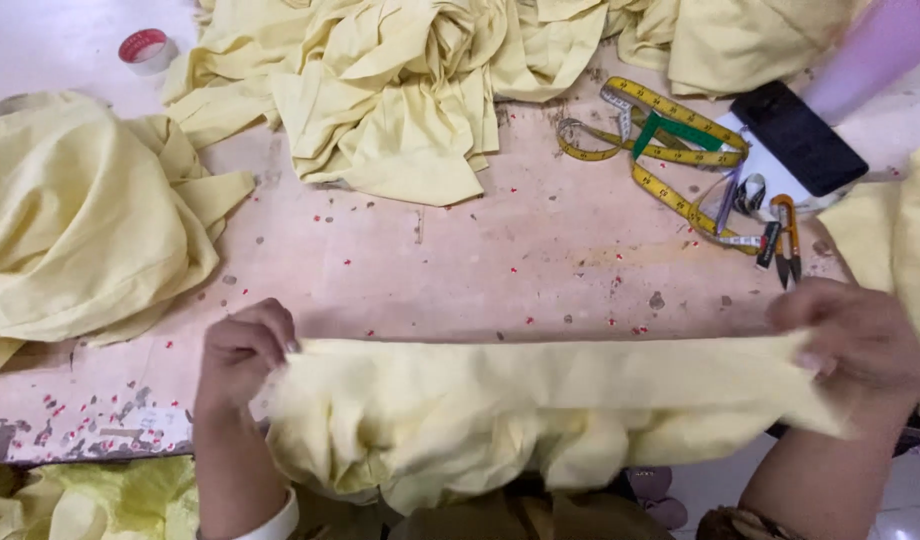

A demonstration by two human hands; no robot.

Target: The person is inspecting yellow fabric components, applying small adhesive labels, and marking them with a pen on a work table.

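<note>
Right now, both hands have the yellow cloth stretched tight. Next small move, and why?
Probably lower the stretched edge onto the bare table just ahead. The left hand and right hand each pinch one end of the yellow cloth, its top edge is taut and straight, and the rest sags bunched off the table's near edge.

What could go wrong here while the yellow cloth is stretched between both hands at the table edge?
1. Much of the yellow cloth sags below the table edge, so a slack grip by the left hand or right hand might drop it.
2. The thread snips lie close to the right hand; the cloth could snag them.
</note>
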